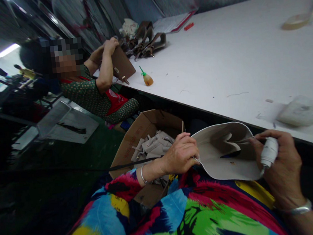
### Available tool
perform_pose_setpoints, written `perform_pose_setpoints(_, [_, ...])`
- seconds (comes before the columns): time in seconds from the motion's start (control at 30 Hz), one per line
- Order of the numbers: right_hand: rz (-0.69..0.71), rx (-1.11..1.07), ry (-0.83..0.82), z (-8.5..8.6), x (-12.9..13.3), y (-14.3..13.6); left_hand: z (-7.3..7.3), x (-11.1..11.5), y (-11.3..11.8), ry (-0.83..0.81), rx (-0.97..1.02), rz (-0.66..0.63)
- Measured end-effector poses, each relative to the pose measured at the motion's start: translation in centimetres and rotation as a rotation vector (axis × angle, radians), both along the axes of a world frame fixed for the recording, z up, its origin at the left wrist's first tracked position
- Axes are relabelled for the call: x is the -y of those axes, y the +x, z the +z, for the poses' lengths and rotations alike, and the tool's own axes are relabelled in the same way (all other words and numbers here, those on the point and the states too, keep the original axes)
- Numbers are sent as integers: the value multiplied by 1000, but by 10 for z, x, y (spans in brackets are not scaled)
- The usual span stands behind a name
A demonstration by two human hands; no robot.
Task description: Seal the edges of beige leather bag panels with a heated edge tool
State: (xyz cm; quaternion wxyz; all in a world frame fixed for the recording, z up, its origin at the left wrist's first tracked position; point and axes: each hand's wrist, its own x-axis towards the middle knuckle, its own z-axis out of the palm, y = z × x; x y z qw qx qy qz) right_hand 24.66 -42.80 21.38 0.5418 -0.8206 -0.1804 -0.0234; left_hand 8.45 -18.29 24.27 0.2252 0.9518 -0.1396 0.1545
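Observation:
A pale beige bag lies open-mouthed above my lap, its inside and an inner flap showing. My left hand pinches the bag's left edge, fingers closed round it. At the opposite edge, my right hand holds a small white-wrapped tool between thumb and fingers, its thin tip pointing down beside the rim. Whether the right fingers also grip the bag is unclear.
Left of the bag, a cardboard box holds beige pieces. The white table bears a glue bottle, brown straps, tape and a plastic bag. Another person handles a brown bag.

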Motion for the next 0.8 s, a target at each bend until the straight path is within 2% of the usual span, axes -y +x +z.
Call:
perform_pose_setpoints(0.33, [1, 1, 3, 0, -1, 0, 0, -3, -1, -79, -45, 62])
perform_pose_setpoints(0.63, [6, -8, -1, -1, -1, -1, -4, -4, -2, 50, -63, 13])
perform_pose_setpoints(0.8, [-5, 4, -11, 1, -2, -1, -5, -3, -3, 50, -78, 5])
